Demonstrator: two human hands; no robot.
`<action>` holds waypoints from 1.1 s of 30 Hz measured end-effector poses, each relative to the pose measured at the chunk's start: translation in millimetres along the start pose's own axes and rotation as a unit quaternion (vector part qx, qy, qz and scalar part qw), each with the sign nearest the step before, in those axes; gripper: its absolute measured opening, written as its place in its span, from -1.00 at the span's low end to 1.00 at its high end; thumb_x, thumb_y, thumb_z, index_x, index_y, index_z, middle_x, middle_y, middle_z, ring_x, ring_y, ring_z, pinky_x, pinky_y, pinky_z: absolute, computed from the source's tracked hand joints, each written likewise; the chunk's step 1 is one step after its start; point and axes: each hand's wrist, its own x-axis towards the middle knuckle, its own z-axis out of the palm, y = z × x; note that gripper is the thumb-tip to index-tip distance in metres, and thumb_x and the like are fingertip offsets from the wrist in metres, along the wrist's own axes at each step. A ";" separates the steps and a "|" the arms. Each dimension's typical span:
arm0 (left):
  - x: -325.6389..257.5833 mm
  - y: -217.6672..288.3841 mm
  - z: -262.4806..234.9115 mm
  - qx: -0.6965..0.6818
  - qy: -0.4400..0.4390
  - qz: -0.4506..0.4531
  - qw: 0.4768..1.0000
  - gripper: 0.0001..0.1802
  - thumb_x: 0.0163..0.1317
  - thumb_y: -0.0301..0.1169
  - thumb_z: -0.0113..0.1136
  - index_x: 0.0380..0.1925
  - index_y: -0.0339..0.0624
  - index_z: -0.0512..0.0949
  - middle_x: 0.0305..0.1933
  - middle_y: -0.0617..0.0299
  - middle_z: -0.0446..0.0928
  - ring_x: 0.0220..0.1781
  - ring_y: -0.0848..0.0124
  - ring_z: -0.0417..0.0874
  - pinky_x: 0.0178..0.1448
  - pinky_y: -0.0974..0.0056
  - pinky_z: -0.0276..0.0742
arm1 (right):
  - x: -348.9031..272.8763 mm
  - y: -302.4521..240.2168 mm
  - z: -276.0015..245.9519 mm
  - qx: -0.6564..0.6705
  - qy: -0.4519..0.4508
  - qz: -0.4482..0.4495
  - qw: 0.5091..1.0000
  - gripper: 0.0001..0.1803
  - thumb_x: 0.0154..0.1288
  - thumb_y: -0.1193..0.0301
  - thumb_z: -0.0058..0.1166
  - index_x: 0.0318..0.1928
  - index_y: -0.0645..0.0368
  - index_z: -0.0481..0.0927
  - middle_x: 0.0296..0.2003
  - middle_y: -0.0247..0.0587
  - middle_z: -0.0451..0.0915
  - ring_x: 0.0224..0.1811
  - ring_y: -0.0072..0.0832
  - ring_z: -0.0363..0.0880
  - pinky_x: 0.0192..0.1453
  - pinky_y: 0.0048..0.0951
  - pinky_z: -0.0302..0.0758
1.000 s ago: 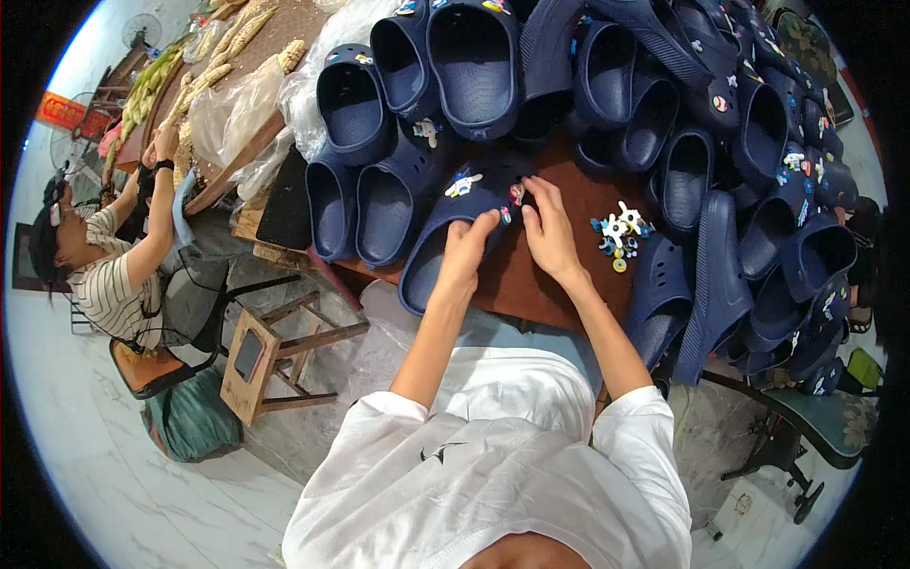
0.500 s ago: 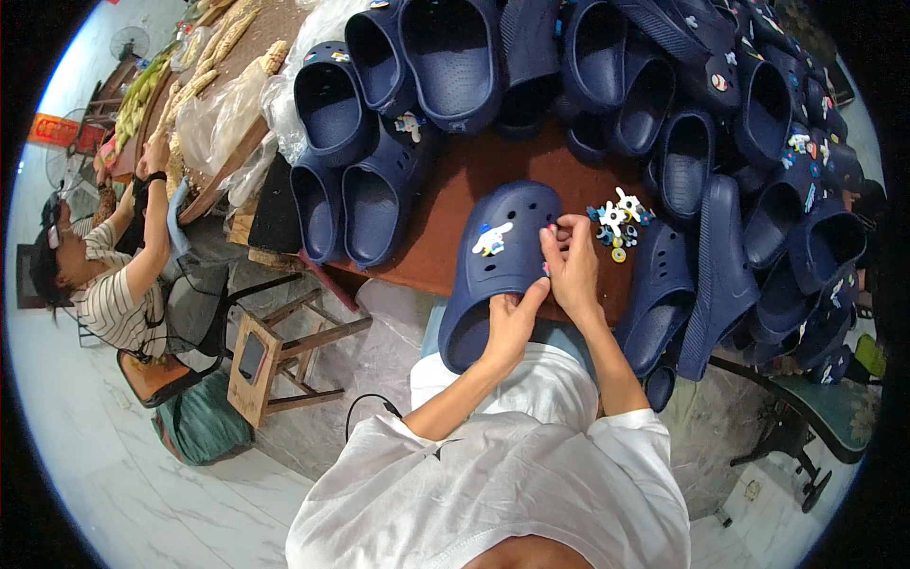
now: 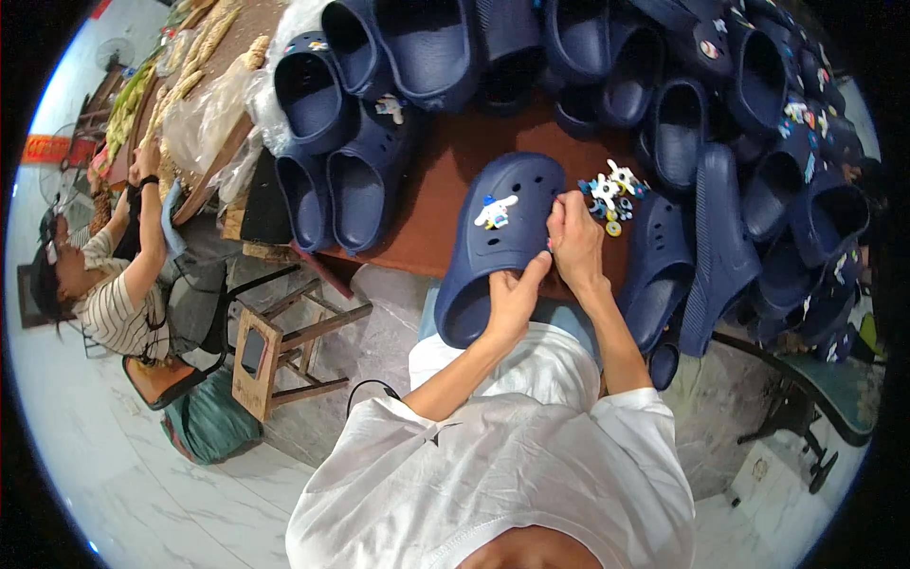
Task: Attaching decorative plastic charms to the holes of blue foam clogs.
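A navy clog with vent holes stands tilted at the table's front edge, close to my lap. On its upper sits a white, blue and yellow cartoon charm. My left hand grips the clog at its opening, fingers inside and thumb on the outer rim. Against the clog's right side, my right hand is closed, its fingers curled together. A speck of pink shows by its fingertips; what they pinch is hidden. Just beyond that hand lies a small pile of colourful shoe charms.
Navy clogs are heaped along the back and right of the brown table, some with charms. At the left are a wooden stool bearing a phone, a seated person at another table, and clear plastic bags.
My right hand's fingers have curled tighter against the clog's side. The view has shifted slightly, so the clog and table sit higher. My left hand keeps its hold.
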 end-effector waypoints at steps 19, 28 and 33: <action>-10.6 5.1 5.0 -0.009 0.041 0.054 0.998 -0.63 0.23 -0.52 0.23 0.03 -0.36 0.44 -0.02 0.22 0.51 -0.06 0.53 0.50 0.04 0.40 0.43 | -10.7 -19.1 -7.5 0.169 -0.059 0.160 0.971 -0.74 0.49 0.26 -0.05 -0.14 0.20 0.29 -0.49 -0.28 0.48 -0.50 -0.60 0.45 -0.45 -0.46 0.40; 9.3 16.4 -25.2 0.020 0.017 0.006 1.000 -0.65 0.17 -0.50 0.24 -0.04 -0.39 0.50 -0.10 0.25 0.56 -0.15 0.53 0.53 -0.07 0.42 0.45 | 9.4 -3.1 -5.2 0.436 -0.170 0.412 0.782 -0.67 0.19 0.32 0.34 -0.17 -0.01 0.41 -0.38 -0.50 0.51 -0.38 -0.69 0.50 -0.36 -0.58 0.50; 14.9 28.9 -35.3 0.024 0.031 0.022 0.999 -0.56 0.11 -0.53 0.23 0.02 -0.39 0.44 -0.03 0.21 0.54 -0.01 0.45 0.53 0.13 0.35 0.41 | 19.8 -2.6 10.9 0.472 -0.212 0.457 0.723 -0.71 0.14 0.33 0.36 -0.28 -0.08 0.44 -0.41 -0.54 0.52 -0.42 -0.70 0.49 -0.31 -0.54 0.50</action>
